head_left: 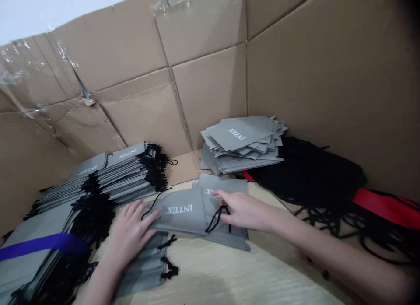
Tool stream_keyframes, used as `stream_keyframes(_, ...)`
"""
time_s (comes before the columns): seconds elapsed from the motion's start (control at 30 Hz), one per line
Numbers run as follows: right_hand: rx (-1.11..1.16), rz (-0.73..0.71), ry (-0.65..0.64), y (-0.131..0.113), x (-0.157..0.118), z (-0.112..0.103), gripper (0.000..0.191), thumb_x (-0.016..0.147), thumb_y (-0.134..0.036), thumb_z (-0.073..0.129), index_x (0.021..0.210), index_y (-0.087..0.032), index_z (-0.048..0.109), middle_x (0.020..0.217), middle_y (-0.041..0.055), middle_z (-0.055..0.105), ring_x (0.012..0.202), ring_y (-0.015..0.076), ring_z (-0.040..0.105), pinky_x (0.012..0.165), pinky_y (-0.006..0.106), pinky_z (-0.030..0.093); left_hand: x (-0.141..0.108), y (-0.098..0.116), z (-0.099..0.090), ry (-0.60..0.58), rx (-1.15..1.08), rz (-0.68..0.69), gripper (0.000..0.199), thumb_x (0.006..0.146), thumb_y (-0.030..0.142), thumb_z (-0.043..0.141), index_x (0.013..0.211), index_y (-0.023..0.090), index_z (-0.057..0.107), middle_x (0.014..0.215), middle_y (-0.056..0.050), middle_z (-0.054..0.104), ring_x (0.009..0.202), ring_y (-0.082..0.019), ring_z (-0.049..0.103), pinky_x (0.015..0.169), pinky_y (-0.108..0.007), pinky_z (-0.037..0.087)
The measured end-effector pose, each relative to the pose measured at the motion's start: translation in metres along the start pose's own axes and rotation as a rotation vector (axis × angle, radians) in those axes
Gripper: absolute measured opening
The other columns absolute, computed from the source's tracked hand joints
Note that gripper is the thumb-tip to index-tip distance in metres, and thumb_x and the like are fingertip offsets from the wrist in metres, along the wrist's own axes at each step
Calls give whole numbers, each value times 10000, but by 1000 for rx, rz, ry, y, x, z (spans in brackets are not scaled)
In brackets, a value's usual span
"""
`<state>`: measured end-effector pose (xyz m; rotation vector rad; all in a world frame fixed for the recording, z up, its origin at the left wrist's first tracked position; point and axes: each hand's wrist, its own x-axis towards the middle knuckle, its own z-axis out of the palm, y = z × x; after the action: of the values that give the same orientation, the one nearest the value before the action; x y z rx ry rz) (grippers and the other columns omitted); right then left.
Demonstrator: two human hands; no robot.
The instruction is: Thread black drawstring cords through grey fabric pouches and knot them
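left hand (pixel 131 230) lies open on a grey intex bag (pixel 180 213), long axis crosswise; right hand (pixel 241 211) touches its black cord (pixel 215 219), grip unclear.

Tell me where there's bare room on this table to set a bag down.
Pale tabletop shows below the grey INTEX bags, between your left hand and right arm. It's crowded at the stacked bags on the left and the black cords on the right.

Bag stack (pixel 29 270) cut off at left
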<state>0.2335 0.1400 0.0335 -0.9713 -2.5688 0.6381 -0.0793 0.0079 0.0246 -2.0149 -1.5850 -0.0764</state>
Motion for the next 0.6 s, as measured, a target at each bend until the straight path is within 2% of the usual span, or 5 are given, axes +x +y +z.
stream_keyframes(0.1, -66, -137, -126, 15, -10, -34, 713, 667, -365, 681, 1324, -229, 439, 1310, 93, 504, 1204, 306, 444, 929, 372, 402, 5, 20, -10, -4, 19, 41, 440, 787, 278, 584, 1225, 302, 544, 1207, -106, 555, 1139, -331, 444, 976, -522, 300)
stream_keyframes(0.2, -25, -109, -175, 32, -17, -53, 482, 800, -381, 549, 1255, -230, 508, 1240, 82, 554, 1112, 263, 529, 905, 357, 432, 12, 46, -15, -90, -84, 116, 554, 802, 150, 490, 1326, 317, 423, 1228, -75, 539, 1159, -289, 427, 996, -491, 294)
stream_keyframes(0.3, -107, -45, -168, 43, -20, -49, 246, 845, -324, 469, 992, -213, 632, 1000, 72, 626, 886, 227, 610, 779, 325, 480, 24, 73, -19, -175, -198, 205, 666, 777, 71, 425, 1386, 318, 310, 1305, -61, 481, 1195, -270, 396, 988, -457, 318)
stream_keyframes(0.4, -186, -64, -147, 46, -25, -36, 106, 795, -230, 514, 796, -212, 619, 865, 54, 618, 779, 211, 599, 675, 296, 469, 36, 93, -20, -252, -287, 271, 683, 790, 49, 409, 1401, 313, 260, 1280, -55, 504, 1174, -253, 424, 970, -435, 346)
stream_keyframes(0.6, -275, -83, -53, 43, -30, -20, 151, 866, -192, 426, 756, -222, 525, 750, 19, 621, 650, 186, 571, 568, 286, 374, 42, 101, -6, -251, -434, 118, 386, 896, 103, 364, 1242, 240, 468, 1082, -56, 622, 989, -205, 552, 823, -318, 452)
